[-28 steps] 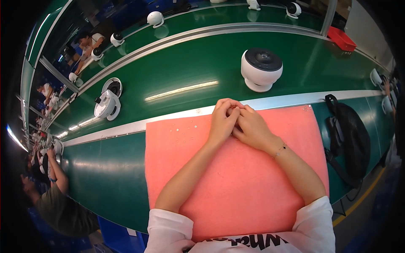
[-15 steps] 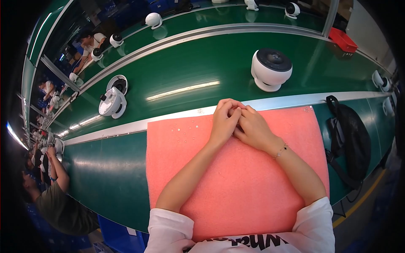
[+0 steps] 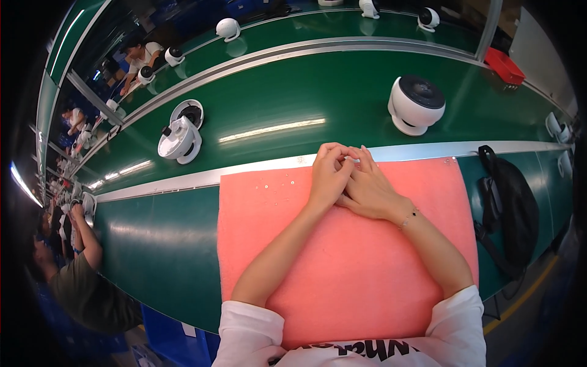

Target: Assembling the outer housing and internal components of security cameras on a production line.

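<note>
Pink mat: 1 | left hand + right hand: 2, touching

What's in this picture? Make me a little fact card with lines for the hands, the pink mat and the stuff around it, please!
Left hand: the left hand touches the right hand, above the mat's far edge
Right hand: the right hand meets it; anything between them is hidden
Right wrist: bracelet
Mat: pink mat, tiny bits near its far left corner
Beyond mat: left gadget, white with black parts; right gadget, white, black top
Right of mat: black bag
</note>
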